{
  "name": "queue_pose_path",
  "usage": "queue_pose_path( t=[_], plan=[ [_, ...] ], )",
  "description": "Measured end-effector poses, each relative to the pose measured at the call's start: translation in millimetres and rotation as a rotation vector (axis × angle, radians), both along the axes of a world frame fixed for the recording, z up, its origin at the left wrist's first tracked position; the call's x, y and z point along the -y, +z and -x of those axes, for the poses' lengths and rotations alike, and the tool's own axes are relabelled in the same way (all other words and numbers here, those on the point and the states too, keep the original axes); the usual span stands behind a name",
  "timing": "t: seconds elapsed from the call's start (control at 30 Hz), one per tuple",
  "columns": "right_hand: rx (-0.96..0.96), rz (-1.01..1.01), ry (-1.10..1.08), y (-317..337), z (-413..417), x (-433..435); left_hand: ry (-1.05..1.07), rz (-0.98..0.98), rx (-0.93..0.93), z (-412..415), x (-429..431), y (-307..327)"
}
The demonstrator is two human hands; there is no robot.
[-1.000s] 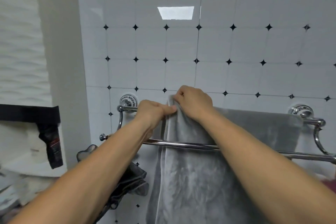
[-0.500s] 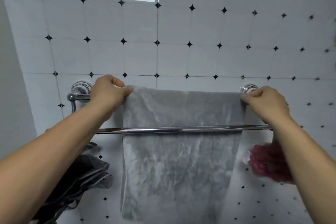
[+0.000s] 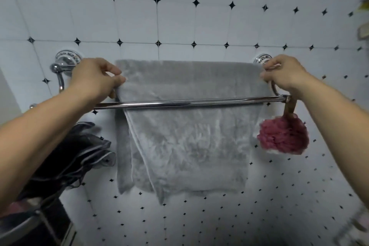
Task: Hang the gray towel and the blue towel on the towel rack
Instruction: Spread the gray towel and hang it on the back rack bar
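Since a second ago, spread apart from bunched centre: left hand (image 3: 95, 78) at 9 o'clock, right hand (image 3: 283, 75) at 3 o'clock, each pinching gray towel (image 3: 187, 136) flat over towel rack (image 3: 179, 103); blue towel unseen, likely next.

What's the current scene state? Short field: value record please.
gray towel: draped over rear bar of the towel rack, hangs behind front bar
left hand: pinching towel's top left corner
right hand: at towel's top right corner
blue towel: not in view
pink bath pouf: hangs from rack's right end
dark mesh pouf: lower left
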State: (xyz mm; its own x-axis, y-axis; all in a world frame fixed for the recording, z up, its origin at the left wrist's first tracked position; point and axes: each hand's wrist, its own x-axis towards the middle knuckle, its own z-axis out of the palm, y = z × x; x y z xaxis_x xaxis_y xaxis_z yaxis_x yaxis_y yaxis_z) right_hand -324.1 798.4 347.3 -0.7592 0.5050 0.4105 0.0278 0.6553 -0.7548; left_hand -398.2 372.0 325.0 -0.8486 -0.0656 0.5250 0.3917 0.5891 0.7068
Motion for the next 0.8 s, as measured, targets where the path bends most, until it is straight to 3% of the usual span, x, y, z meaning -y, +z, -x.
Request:
queue_pose_path(
  t=[0.17, 0.4, 0.6, 0.7, 0.77, 0.8],
  plan=[
    [0.167, -0.116, 0.078, 2, -6, -5, 0.091, -0.146, -0.083, 5, 0, 26],
    [0.198, -0.239, 0.142, 2, 4, -4, 0.05, 0.138, -0.05, 4, -1, 23],
    [0.223, -0.386, 0.031, -9, -2, 5, 0.041, 0.399, -0.06, -10, -2, 17],
    [-0.098, -0.334, -0.105, -21, -26, 21, 0.234, 0.437, -0.159, -24, -3, 17],
    [-0.336, -0.232, -0.156, -53, -48, 26, 0.256, 0.294, -0.387, -48, -4, -4],
    [-0.321, -0.134, -0.123, -77, -57, 30, 0.187, 0.217, -0.469, -64, -6, -26]
  ],
)
